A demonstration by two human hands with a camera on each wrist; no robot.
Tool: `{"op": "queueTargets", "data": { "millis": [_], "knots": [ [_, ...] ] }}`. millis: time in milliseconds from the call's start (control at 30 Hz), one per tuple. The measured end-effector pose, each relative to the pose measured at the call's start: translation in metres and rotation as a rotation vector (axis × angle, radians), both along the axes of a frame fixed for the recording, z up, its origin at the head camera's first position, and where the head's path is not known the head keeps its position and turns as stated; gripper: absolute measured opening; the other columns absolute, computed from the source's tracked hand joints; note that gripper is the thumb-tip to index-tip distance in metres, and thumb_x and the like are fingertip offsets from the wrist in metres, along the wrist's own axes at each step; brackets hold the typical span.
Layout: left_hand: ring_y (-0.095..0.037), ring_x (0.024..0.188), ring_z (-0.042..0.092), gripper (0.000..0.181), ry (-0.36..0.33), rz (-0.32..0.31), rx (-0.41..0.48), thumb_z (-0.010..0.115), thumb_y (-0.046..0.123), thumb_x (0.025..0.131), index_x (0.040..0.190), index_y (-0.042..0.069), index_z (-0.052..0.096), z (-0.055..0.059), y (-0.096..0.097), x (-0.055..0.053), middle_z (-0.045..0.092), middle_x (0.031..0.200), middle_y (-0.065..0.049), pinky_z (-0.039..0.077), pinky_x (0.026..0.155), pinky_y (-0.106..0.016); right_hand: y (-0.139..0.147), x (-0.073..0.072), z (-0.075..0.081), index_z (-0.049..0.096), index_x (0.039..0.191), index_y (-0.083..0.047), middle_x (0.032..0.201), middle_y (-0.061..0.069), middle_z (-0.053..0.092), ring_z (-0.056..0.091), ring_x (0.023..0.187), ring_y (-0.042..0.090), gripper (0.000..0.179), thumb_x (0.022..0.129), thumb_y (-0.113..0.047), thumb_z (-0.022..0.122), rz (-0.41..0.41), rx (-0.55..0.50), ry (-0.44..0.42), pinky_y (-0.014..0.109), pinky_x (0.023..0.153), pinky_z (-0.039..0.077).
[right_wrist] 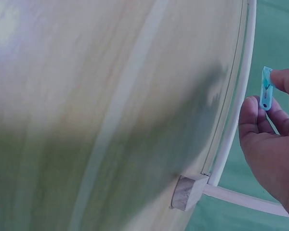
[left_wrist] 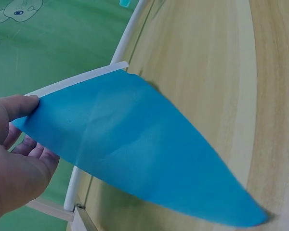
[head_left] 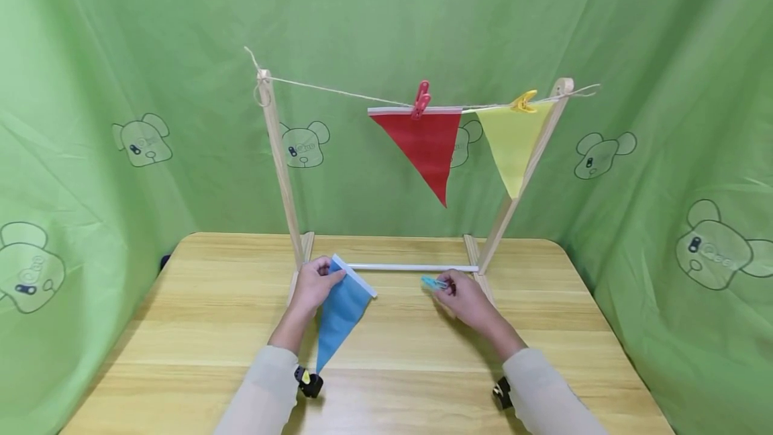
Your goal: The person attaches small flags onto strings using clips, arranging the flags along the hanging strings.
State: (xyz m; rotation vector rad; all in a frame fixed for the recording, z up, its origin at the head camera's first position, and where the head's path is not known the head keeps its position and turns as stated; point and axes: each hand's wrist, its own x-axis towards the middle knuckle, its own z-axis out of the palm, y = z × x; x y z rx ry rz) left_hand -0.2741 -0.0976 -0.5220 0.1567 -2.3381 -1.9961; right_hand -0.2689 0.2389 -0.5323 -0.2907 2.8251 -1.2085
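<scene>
My left hand (head_left: pixel 315 284) pinches a blue triangular pennant (head_left: pixel 343 314) near one end of its white top band; its point hangs down toward me. In the left wrist view the thumb lies on the front of the pennant (left_wrist: pixel 115 139), with the other fingers behind it. A light blue clothespin (head_left: pixel 433 282) is pinched between thumb and fingers of my right hand (head_left: pixel 465 297), above the table near the right post. The right wrist view shows the clothespin (right_wrist: pixel 266 89) upright at the fingertips.
A string (head_left: pixel 338 91) runs between two wooden posts. On it hang a red pennant (head_left: pixel 425 146) with a red clothespin (head_left: pixel 421 101) and a yellow pennant (head_left: pixel 512 143) with a yellow clothespin (head_left: pixel 523 101). A white rod (head_left: pixel 410 267) joins the posts low down. Green curtain (head_left: pixel 386 19) surrounds the table (head_left: pixel 398 381).
</scene>
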Motion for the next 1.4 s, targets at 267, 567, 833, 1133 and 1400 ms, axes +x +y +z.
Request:
{"op": "queueTargets", "data": {
  "millis": [267, 567, 833, 1133, 1400],
  "knots": [
    [-0.014, 0.076, 0.052, 0.012, 0.02, 0.006, 0.028, 0.077, 0.003, 0.089, 0.097, -0.004, 0.07, 0.009, -0.001, 0.001, 0.057, 0.078, 0.001, 0.044, 0.064, -0.024, 0.0, 0.003, 0.011, 0.063, 0.115, 0.001, 0.094, 0.008, 0.057, 0.052, 0.079, 0.015, 0.026, 0.092, -0.009, 0.072, -0.014, -0.012, 0.042, 0.019, 0.062, 0.046],
    [-0.012, 0.076, 0.053, 0.016, 0.043, 0.029, 0.069, 0.078, 0.002, 0.089, 0.102, -0.005, 0.072, 0.015, 0.0, -0.002, 0.059, 0.079, 0.002, 0.046, 0.066, -0.022, -0.001, 0.005, 0.022, 0.063, 0.116, -0.002, 0.098, 0.008, 0.057, 0.055, 0.085, 0.018, 0.025, 0.094, -0.011, 0.069, -0.042, -0.039, 0.06, 0.02, 0.07, 0.052],
    [-0.012, 0.076, 0.051, 0.019, 0.029, 0.024, 0.099, 0.077, 0.004, 0.091, 0.104, -0.007, 0.07, 0.026, -0.001, 0.001, 0.057, 0.08, 0.002, 0.044, 0.064, -0.022, -0.001, 0.006, 0.029, 0.063, 0.118, -0.002, 0.099, 0.008, 0.058, 0.056, 0.088, 0.018, 0.026, 0.096, -0.013, 0.07, -0.041, -0.059, 0.076, 0.021, 0.074, 0.054],
    [-0.013, 0.078, 0.054, 0.015, 0.051, 0.028, 0.11, 0.075, 0.005, 0.093, 0.105, -0.004, 0.073, 0.034, -0.001, 0.002, 0.06, 0.08, 0.002, 0.047, 0.067, -0.021, -0.004, 0.006, 0.038, 0.064, 0.119, -0.003, 0.101, 0.009, 0.058, 0.056, 0.089, 0.019, 0.023, 0.098, -0.011, 0.069, -0.016, -0.109, 0.127, 0.02, 0.077, 0.054],
    [-0.011, 0.081, 0.062, 0.019, 0.062, 0.045, 0.142, 0.074, 0.006, 0.094, 0.109, -0.005, 0.073, 0.042, 0.001, 0.004, 0.07, 0.089, -0.004, 0.054, 0.072, -0.02, -0.006, 0.008, 0.05, 0.064, 0.119, -0.001, 0.101, 0.01, 0.06, 0.056, 0.089, 0.019, 0.026, 0.096, -0.009, 0.072, -0.005, -0.131, 0.167, 0.02, 0.076, 0.053]
  ]
}}
